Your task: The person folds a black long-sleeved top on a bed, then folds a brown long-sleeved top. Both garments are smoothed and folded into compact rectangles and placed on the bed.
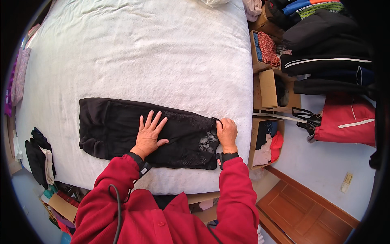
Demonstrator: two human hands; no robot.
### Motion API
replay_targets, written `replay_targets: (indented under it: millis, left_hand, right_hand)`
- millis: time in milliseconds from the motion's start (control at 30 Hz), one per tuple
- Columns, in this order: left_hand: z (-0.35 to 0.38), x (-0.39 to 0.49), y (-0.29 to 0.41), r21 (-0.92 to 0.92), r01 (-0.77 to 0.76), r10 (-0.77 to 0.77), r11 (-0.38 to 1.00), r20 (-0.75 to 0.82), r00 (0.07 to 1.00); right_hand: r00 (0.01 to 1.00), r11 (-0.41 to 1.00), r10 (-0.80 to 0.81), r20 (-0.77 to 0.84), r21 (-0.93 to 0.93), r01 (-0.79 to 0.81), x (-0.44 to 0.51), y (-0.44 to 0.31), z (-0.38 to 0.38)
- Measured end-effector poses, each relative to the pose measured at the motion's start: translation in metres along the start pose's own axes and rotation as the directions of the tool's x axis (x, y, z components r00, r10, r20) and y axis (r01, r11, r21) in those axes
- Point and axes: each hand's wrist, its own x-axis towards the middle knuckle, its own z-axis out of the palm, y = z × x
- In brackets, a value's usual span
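Observation:
A black garment with lace trim lies folded into a long strip on a white bed cover. My left hand rests palm down on its middle, fingers spread. At the right end, by the lace neckline, my right hand pinches the garment's edge between thumb and fingers. A patch of floral lace shows just left of that hand. The garment's plain left end lies flat, with some creases.
Cardboard boxes of clothes stand along the bed's right side. Dark clothes and a red jacket hang beyond them. Black and white clothing lies at the bed's left corner. A wooden door is at lower right.

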Motion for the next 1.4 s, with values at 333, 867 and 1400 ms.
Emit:
replay_targets:
  millis: [333,867,1400]
  left_hand:
    - [0.008,0.004,-0.007,0.017,-0.012,0.012,1.000,0.019,1.000]
    - [-0.006,0.006,0.000,0.036,-0.052,0.048,0.998,0.102,0.994]
    - [0.022,-0.013,0.005,-0.129,-0.184,0.149,0.974,-0.246,0.958]
  right_hand:
    - [0.988,0.994,-0.106,-0.110,-0.021,0.104,-0.009,-0.066,-0.021]
    - [0.964,0.978,-0.173,0.200,0.148,0.145,-0.028,-0.093,0.014]
    - [0.990,0.987,-0.140,-0.016,0.073,0.141,-0.029,-0.090,0.039]
